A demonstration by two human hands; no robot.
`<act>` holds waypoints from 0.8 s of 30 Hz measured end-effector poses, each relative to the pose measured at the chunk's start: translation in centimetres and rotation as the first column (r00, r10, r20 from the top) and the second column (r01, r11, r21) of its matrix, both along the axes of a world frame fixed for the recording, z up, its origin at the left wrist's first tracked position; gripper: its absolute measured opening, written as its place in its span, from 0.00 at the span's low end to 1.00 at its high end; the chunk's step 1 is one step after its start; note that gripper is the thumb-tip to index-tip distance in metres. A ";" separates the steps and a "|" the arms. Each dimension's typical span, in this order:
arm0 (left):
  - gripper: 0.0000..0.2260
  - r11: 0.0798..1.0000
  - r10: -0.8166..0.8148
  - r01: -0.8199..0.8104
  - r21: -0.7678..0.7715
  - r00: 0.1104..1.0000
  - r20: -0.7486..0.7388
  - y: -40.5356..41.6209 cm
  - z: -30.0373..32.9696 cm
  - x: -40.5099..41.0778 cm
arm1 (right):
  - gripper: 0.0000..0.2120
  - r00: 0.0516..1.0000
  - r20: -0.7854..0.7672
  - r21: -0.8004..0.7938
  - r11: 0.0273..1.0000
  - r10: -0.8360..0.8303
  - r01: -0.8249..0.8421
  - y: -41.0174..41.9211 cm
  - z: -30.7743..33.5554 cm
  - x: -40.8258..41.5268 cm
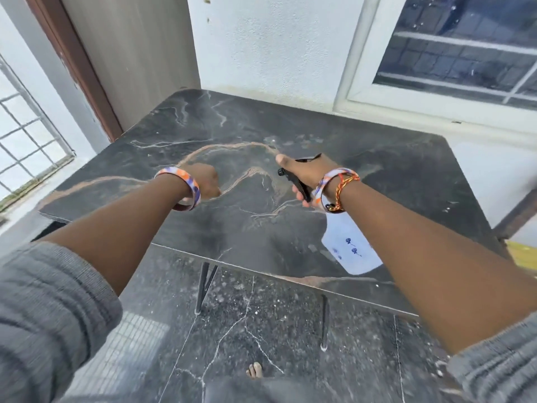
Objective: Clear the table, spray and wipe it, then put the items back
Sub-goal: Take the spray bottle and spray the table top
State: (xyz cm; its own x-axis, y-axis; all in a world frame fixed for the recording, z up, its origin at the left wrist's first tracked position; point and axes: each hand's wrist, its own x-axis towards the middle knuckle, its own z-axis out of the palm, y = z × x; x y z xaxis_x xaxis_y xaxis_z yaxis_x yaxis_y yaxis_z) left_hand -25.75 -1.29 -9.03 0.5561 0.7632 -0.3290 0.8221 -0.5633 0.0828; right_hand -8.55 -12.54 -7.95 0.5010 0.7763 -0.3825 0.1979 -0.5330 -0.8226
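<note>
- Over the dark marble-patterned table (pixel 290 123), both of the person's arms reach forward, with grey sleeves (pixel 49 309) pushed up past the forearms.
- Right hand (pixel 308 173), at about 2 o'clock from the middle of the view, grasps the black trigger head (pixel 293 181) of a spray bottle (pixel 351 248); the thumb lies straight along the top and the fingers curl under the trigger.
- The bottle's pale, translucent body, printed with small blue marks, hangs below the right wrist at about 4 o'clock, held above the tabletop and not touching it; the nozzle points toward 10 o'clock.
- Left hand (pixel 207 181), at about 10 o'clock, is clenched in a fist with nothing visible in it, hovering over the table well apart from the right hand.
- An orange, purple and white bangle (pixel 186 184) sits on the left wrist; a matching bangle (pixel 328 181) and a red-and-gold thread band (pixel 344 187) sit on the right wrist.
- The tabletop shows pale and rust-coloured veins, and stands on thin black legs (pixel 203 286) on a dark marbled floor (pixel 261 330).
- A white textured wall (pixel 261 39) lies at 12 o'clock, a white-framed window (pixel 453 53) at 1 o'clock, and a brown door frame (pixel 72 62) at 11 o'clock.
- Bare toes (pixel 255 370) show at 6 o'clock.
</note>
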 end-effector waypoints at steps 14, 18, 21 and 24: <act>0.14 0.876 -0.482 0.483 -0.013 0.875 0.040 -13.2 -0.5 10.0 | 0.23 0.836 0.039 0.060 0.836 -0.548 0.545 -22.8 -2.7 4.1; 0.13 0.844 -0.534 0.536 -0.004 0.843 0.063 -14.8 -0.9 12.0 | 0.20 0.777 -0.050 -0.035 0.779 -0.627 0.627 -27.9 -2.3 5.2; 0.13 0.813 -0.578 0.581 -0.029 0.812 0.082 -16.4 -0.7 13.4 | 0.18 0.683 -0.037 0.079 0.679 -0.730 0.730 -31.3 -3.0 5.7; 0.16 0.789 -0.612 0.614 -0.028 0.789 0.060 -17.3 -0.6 14.1 | 0.16 0.609 0.030 0.157 0.605 -0.793 0.781 -33.0 -3.6 6.1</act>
State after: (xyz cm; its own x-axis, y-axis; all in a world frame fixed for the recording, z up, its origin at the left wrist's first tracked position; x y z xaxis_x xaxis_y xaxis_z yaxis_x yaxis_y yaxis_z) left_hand -11.67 -18.55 -9.66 0.9172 0.2425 -0.3160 0.3002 -0.9423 0.1481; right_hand -2.48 -45.58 -11.56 0.9653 0.1002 -0.2410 -0.1785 -0.4201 -0.8898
